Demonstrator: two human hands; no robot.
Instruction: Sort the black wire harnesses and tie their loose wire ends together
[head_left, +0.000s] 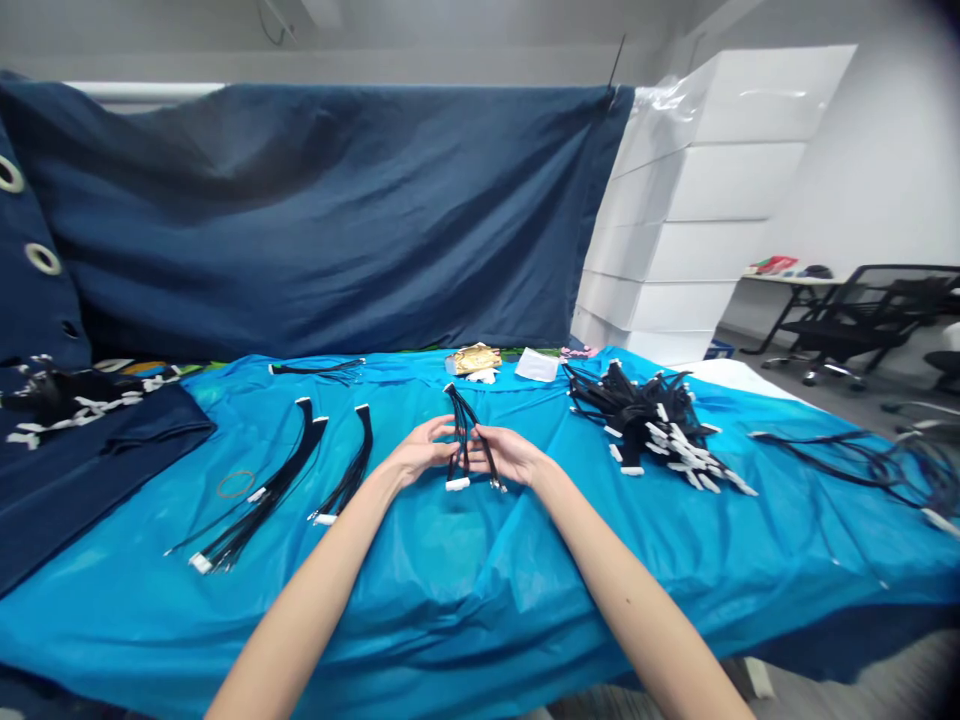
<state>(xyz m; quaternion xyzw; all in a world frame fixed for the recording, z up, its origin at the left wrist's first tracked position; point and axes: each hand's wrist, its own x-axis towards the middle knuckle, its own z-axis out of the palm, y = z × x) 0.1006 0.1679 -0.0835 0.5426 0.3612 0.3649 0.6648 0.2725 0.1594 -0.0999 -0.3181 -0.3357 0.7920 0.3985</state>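
Both hands hold one black wire harness (466, 415) over the middle of the blue cloth. My left hand (424, 450) has its fingers closed on the wires from the left. From the other side my right hand (511, 455) grips the strands, some of which fan out with bare metal ends. A white connector (457, 484) hangs at the harness's near end, and a small connector tops the far end. Left of my hands lie another harness (361, 455) and a thicker bunch of harnesses (281, 490) with white connectors.
A big pile of black harnesses (645, 415) lies to the right, beside loose cables (847, 455). At the back are a yellow packet (476, 360) and a white paper (537, 365). A rubber band (236, 484) rests at left. White boxes (705, 220) stand stacked behind the table.
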